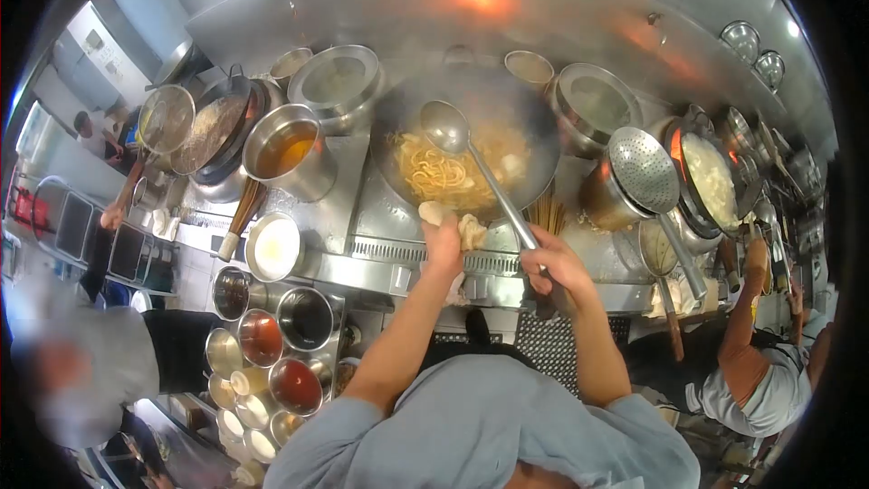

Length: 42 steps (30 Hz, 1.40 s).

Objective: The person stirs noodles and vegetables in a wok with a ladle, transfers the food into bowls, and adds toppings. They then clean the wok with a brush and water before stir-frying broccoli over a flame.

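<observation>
A large dark wok (536,118) sits on the steel range in front of me, with steaming noodles (434,172) in it. My left hand (442,243) is closed on a bunched pale cloth (471,232) at the wok's near rim; the rim under the cloth is hidden. Wrapped round the handle of a long steel ladle (496,186) is my right hand (559,264). The ladle's bowl hangs over the noodles, toward the wok's far left side.
Left of the wok stands a pot of amber liquid (288,152), with sauce containers (306,319) below it. A perforated skimmer (643,167) rests over a pot at right. People stand on both sides, one near another wok (711,181).
</observation>
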Available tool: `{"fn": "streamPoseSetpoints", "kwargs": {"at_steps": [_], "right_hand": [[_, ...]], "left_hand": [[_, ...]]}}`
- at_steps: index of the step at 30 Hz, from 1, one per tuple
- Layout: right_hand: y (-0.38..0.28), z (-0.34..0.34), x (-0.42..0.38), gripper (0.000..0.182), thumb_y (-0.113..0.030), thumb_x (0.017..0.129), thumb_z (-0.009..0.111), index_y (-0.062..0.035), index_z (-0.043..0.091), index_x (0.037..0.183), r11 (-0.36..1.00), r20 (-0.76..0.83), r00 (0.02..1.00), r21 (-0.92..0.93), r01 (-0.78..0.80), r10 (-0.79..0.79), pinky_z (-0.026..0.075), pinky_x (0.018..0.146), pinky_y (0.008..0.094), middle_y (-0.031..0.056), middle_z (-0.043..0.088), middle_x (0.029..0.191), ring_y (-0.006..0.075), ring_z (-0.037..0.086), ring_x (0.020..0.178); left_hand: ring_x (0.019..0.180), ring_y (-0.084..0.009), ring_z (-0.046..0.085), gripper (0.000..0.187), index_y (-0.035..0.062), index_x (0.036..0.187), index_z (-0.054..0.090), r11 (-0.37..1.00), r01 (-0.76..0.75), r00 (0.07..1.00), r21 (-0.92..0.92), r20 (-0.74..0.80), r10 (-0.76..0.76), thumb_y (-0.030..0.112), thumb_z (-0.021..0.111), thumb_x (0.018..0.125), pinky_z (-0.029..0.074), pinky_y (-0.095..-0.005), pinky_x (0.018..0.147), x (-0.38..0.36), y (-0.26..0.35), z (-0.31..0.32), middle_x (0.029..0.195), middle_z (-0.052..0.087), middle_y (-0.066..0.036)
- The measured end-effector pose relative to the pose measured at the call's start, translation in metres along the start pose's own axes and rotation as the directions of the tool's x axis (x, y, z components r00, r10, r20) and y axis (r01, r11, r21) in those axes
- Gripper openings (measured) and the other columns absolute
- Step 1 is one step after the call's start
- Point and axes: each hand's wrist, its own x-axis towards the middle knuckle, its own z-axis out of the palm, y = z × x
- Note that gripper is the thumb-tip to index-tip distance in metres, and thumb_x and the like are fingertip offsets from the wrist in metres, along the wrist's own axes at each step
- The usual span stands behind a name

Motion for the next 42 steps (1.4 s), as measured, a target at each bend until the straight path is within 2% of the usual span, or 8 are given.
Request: {"fn": "streamPoseSetpoints", "kwargs": {"at_steps": [3,6,13,19,22,30,36,42], "right_hand": [[0.007,-0.016,0.024,0.062,-0.007,0.079,0.056,0.0010,0.041,0.139,0.998,-0.002,0.998,0.001,-0.068,0.068,0.037,0.039,0.0252,0.0028,0.051,0.066,0.0106,0.044,0.040],[0.012,-0.004,0.025,0.064,-0.008,0.079,0.055,-0.0002,0.040,0.140,0.848,-0.289,0.949,-0.528,-0.050,-0.124,0.041,0.041,0.0285,0.0068,0.055,0.070,0.0141,0.048,0.042],[-0.009,0.015,0.025,0.065,-0.006,0.080,0.054,-0.0049,0.039,0.144,0.682,-0.046,0.999,-0.731,-0.032,-0.002,0.044,0.042,0.0302,0.0065,0.055,0.067,0.0155,0.049,0.041],[-0.032,-0.031,-0.035,0.059,-0.005,0.083,0.055,-0.0045,0.042,0.141,0.867,-0.072,0.979,-0.455,-0.204,0.192,0.038,0.038,0.0262,0.0019,0.049,0.059,0.0110,0.046,0.040],[-0.020,-0.038,-0.010,0.063,-0.004,0.084,0.058,-0.0045,0.040,0.144,0.906,-0.053,0.995,-0.412,-0.103,0.090,0.036,0.038,0.0220,0.0017,0.050,0.064,0.0071,0.046,0.043],[-0.023,-0.009,0.006,0.067,-0.009,0.082,0.053,-0.0062,0.034,0.147,0.721,-0.208,0.976,-0.686,-0.096,-0.068,0.044,0.043,0.0313,0.0094,0.056,0.066,0.0164,0.053,0.042],[-0.045,-0.012,-0.025,0.065,-0.010,0.083,0.054,-0.0064,0.035,0.146,0.592,-0.017,0.995,-0.803,-0.072,0.098,0.045,0.042,0.0323,0.0095,0.058,0.066,0.0161,0.055,0.044],[-0.044,-0.036,-0.007,0.063,-0.010,0.082,0.057,-0.0058,0.040,0.144,0.706,-0.130,0.986,-0.689,-0.166,0.105,0.041,0.039,0.0265,0.0038,0.054,0.067,0.0114,0.049,0.042]], "left_hand": [[0.091,-0.0265,0.061,0.038,-0.0008,0.121,0.034,1.000,-0.015,0.995,-0.004,0.094,0.015,0.008,0.051,0.088,0.059,-0.0414,0.068,-0.005,-0.010,-0.022,0.108,0.050,-0.015],[0.086,-0.0263,0.063,0.032,0.0008,0.118,0.040,0.996,0.091,0.996,0.021,0.009,-0.092,0.009,0.051,0.088,0.058,-0.0418,0.066,-0.025,0.003,-0.017,0.101,0.054,-0.013],[0.082,-0.0260,0.066,0.020,0.0048,0.107,0.054,0.951,0.307,0.935,0.043,0.172,-0.310,0.019,0.050,0.095,0.057,-0.0416,0.064,0.031,0.019,-0.015,0.094,0.063,-0.011],[0.086,-0.0266,0.064,0.022,0.0056,0.115,0.044,0.987,0.162,0.973,-0.021,0.168,-0.156,0.010,0.047,0.094,0.057,-0.0422,0.066,-0.015,0.029,0.000,0.101,0.057,-0.014],[0.079,-0.0247,0.064,0.017,0.0084,0.109,0.046,0.980,0.191,0.964,-0.059,0.200,-0.176,0.012,0.046,0.093,0.055,-0.0400,0.061,0.031,-0.021,-0.026,0.094,0.059,-0.012],[0.083,-0.0260,0.065,0.022,0.0060,0.114,0.047,0.979,0.201,0.974,0.022,0.103,-0.203,0.011,0.046,0.093,0.056,-0.0405,0.066,-0.015,-0.003,-0.031,0.095,0.060,-0.013],[0.087,-0.0256,0.066,0.022,0.0025,0.109,0.053,0.963,0.268,0.951,0.034,0.149,-0.270,0.018,0.044,0.095,0.055,-0.0398,0.067,-0.005,0.032,0.006,0.097,0.063,-0.012],[0.083,-0.0255,0.065,0.020,0.0032,0.110,0.052,0.987,0.152,0.960,0.047,0.229,-0.159,0.014,0.047,0.094,0.055,-0.0382,0.065,0.019,-0.002,-0.025,0.094,0.061,-0.011]]}}
